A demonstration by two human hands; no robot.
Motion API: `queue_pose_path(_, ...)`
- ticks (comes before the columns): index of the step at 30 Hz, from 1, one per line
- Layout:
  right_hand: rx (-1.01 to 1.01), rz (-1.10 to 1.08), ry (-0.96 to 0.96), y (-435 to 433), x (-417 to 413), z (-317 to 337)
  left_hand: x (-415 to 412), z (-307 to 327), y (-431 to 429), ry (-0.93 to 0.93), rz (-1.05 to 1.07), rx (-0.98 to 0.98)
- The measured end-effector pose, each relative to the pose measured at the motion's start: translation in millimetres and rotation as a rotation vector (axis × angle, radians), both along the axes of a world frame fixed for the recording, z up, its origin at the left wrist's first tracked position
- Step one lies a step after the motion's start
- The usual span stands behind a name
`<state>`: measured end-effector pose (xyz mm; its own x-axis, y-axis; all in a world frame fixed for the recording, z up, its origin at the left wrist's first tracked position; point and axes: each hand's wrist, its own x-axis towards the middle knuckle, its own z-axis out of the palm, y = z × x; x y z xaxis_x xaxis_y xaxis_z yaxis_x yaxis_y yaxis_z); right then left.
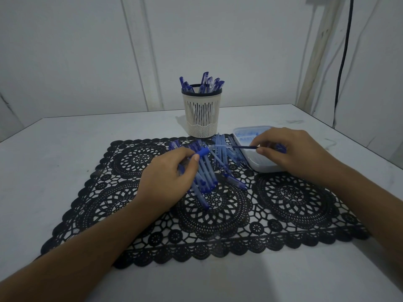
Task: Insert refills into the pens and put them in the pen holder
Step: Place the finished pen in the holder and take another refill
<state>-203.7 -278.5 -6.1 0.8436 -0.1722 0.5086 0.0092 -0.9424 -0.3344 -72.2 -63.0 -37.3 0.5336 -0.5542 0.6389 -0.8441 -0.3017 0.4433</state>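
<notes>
My left hand [172,171] grips a blue pen barrel [205,151] above a heap of loose blue pens [205,175] on the black lace mat. My right hand [290,151] pinches a thin refill [242,147] that lies in line with the barrel's open end, its tip at or just inside the clear mouth. Behind them stands a cream slotted pen holder [202,115] with several blue pens [204,83] upright in it. More pale barrels [224,149] lie between the hands.
A white plastic tray [259,164] sits on the mat's right rear corner, partly under my right hand. The black lace mat [283,203] covers the middle of the white table [54,149]. A wall stands close behind, with a dark cable [343,57] at right.
</notes>
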Motion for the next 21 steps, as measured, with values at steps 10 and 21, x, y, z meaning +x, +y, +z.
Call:
queue_pose_path(10,-0.455,-0.024,-0.156,14.9,-7.0,6.2,-5.9,0.2,0.8,-0.184,-0.014,0.102)
queue_pose_path(21,0.148,0.082,-0.056,35.9,-0.2,-0.9,-5.8,-0.9,1.4,-0.189,-0.07,0.065)
